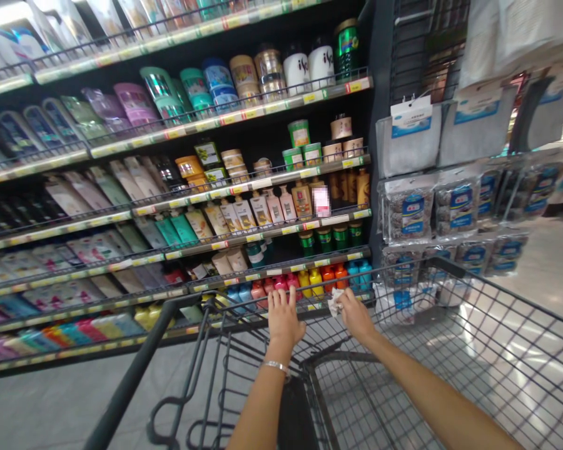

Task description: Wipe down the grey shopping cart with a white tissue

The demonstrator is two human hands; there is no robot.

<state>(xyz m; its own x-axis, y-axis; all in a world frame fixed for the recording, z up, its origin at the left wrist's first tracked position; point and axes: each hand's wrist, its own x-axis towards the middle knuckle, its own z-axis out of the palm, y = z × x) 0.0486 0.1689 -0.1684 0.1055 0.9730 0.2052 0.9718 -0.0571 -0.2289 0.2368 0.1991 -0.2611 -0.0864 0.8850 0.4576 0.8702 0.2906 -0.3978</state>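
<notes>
My left hand (284, 319), with a silver bracelet at the wrist, reaches forward over the cart, fingers stretched and spread, holding nothing. To its right, my right hand (355, 315) has its fingers closed on a crumpled white tissue (336, 302). Both arms extend above a dark wire shopping cart (403, 353). Beyond the fingertips, on the lowest shelf, stand pink bottles (281, 282), yellow bottles (310, 281) and orange bottles (334, 276). Whether the left fingertips touch anything there, I cannot tell.
Tall shelves of bottles and jars fill the left and centre, with price strips (244, 234) along their edges. Packs of scouring pads (410, 212) and grey cloths (410, 147) hang at the right. The cart's thick dark bar (131, 375) slants at lower left over grey floor (51, 406).
</notes>
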